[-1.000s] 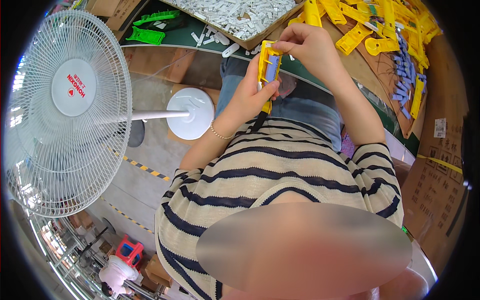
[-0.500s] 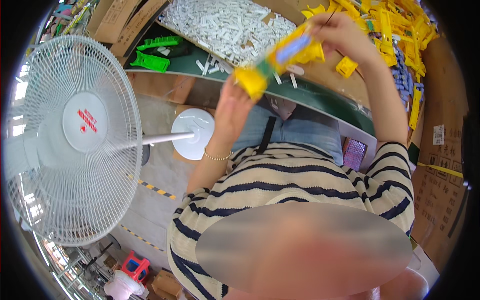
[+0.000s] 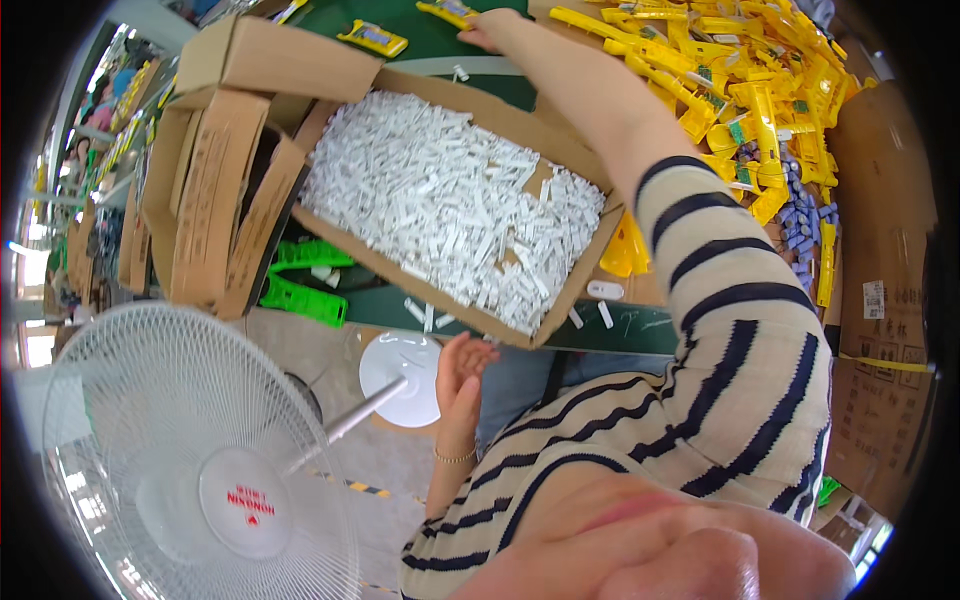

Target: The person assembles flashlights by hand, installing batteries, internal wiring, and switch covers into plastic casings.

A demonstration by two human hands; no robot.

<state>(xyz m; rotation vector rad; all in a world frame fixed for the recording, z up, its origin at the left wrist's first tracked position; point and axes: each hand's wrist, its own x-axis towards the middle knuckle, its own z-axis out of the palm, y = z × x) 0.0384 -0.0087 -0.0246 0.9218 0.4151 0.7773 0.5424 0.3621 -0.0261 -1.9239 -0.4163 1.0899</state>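
My right arm in a striped sleeve reaches far across the green table (image 3: 420, 60). At the far edge my right hand (image 3: 495, 30) grips the end of a yellow plastic piece (image 3: 448, 12) that lies low over the table. Another yellow piece with a blue insert (image 3: 372, 38) rests just left of it. My left hand (image 3: 462, 368) hangs below the near table edge, fingers apart and holding nothing. It is just under the corner of a cardboard box (image 3: 560, 290) full of small white parts (image 3: 440, 200).
A big heap of yellow plastic pieces (image 3: 760, 90) lies at the right, with small purple-blue parts (image 3: 800, 235) beside it. Green plastic parts (image 3: 300, 290) sit left of the box. Folded cardboard cartons (image 3: 215, 180) stand at the left. A white pedestal fan (image 3: 200, 470) fills the lower left.
Both hands held the yellow piece together near my chest. My right hand has since carried it out to the far side of the table, and my left hand has let go and dropped down.
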